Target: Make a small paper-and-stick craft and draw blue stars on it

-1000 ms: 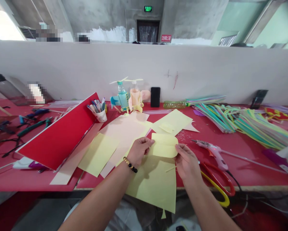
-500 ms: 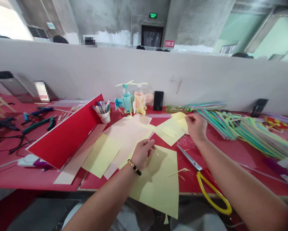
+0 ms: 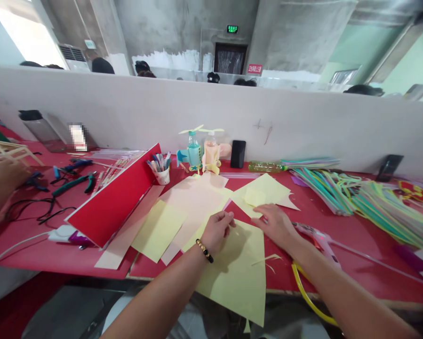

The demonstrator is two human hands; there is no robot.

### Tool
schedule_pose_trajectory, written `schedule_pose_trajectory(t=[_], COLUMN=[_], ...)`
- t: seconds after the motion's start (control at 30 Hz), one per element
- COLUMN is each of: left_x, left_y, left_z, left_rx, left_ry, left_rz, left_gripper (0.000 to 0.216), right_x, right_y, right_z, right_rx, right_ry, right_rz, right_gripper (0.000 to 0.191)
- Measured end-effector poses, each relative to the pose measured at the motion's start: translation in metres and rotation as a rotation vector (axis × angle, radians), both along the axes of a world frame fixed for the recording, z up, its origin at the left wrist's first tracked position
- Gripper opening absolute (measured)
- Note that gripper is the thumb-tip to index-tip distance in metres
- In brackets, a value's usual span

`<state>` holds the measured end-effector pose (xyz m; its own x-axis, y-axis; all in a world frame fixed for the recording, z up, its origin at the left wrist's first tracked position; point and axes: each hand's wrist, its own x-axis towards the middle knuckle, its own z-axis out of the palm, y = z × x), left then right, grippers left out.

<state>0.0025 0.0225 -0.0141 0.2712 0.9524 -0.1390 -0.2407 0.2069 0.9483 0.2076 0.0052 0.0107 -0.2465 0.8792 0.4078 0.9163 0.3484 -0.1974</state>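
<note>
My left hand (image 3: 216, 230), with a dark bead bracelet at the wrist, has its fingertips pinched together just over a large pale yellow paper sheet (image 3: 234, 278). Anything in that pinch is too small to tell. My right hand (image 3: 275, 228) lies flat and holds nothing, its fingertips near the sheet's top corner. Above them, a cut yellow paper piece (image 3: 255, 197) lies on another yellow sheet (image 3: 271, 188). Yellow-handled scissors (image 3: 305, 296) are partly hidden under my right forearm. A pink glue gun (image 3: 315, 238) lies beside my right hand.
A red board (image 3: 112, 202) stands tilted on the red table (image 3: 101, 266), beside a pen cup (image 3: 162, 175). Pliers (image 3: 73, 184) lie left. Bundled colored straws (image 3: 384, 212) fill the right. Another person's hand (image 3: 6, 176) rests at far left. A low wall (image 3: 211, 113) runs behind.
My right hand has let go of the cut yellow piece, which now lies on the upper yellow sheet. That hand has moved back toward me, and my forearm now covers the scissors' blades.
</note>
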Motion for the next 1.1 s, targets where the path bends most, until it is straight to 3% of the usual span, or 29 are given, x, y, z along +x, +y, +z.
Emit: schedule_pose_trajectory(t=[0.1, 0.23, 0.27, 0.4, 0.53, 0.63, 0.7, 0.73, 0.8, 0.9, 1.03, 1.1], left_x=[-0.003, -0.01, -0.013, -0.038, -0.081, -0.103, -0.107, -0.107, -0.103, -0.097, -0.104, -0.118], left_y=[0.001, 0.004, 0.003, -0.013, -0.054, -0.09, -0.106, -0.111, -0.114, -0.108, -0.089, -0.078], left_z=[0.002, 0.013, 0.019, 0.051, 0.072, 0.059, 0.038, 0.027, 0.008, -0.001, 0.024, 0.041], left_rx=[0.02, 0.029, 0.026, 0.103, 0.44, 0.754, 0.816, 0.833, 0.88, 0.999, 1.129, 1.188], left_ry=[-0.018, -0.058, -0.069, -0.025, 0.483, 0.816, 1.025, 1.103, 1.186, 1.157, 1.095, 1.164], left_rz=[0.022, 0.052, 0.052, -0.021, -0.124, -0.378, -0.482, -0.473, -0.412, -0.291, -0.127, -0.117], left_gripper=[0.041, 0.036, 0.034, 0.029, 0.035, 0.079, 0.092, 0.089, 0.056, 0.031, 0.029, 0.027], right_x=[-0.015, -0.033, -0.035, -0.038, -0.035, -0.033, -0.033, -0.033, -0.034, -0.036, -0.038, -0.037], right_y=[-0.068, -0.137, -0.145, -0.15, -0.142, -0.14, -0.141, -0.143, -0.147, -0.154, -0.164, -0.168], right_z=[-0.006, -0.033, -0.04, -0.06, -0.066, -0.068, -0.068, -0.068, -0.065, -0.059, -0.053, -0.052], right_rx=[-0.045, -0.154, -0.141, -0.039, 0.047, 0.075, 0.076, 0.073, 0.056, 0.02, 0.042, 0.067], right_ry=[0.0, -0.176, -0.205, -0.208, -0.096, -0.004, 0.063, 0.103, 0.188, 0.275, 0.272, 0.255], right_rz=[0.125, 0.227, 0.211, 0.135, 0.139, 0.138, 0.121, 0.109, 0.082, 0.08, 0.162, 0.185], right_gripper=[0.05, 0.103, 0.1, 0.054, 0.034, 0.03, 0.028, 0.026, 0.024, 0.021, 0.034, 0.042])
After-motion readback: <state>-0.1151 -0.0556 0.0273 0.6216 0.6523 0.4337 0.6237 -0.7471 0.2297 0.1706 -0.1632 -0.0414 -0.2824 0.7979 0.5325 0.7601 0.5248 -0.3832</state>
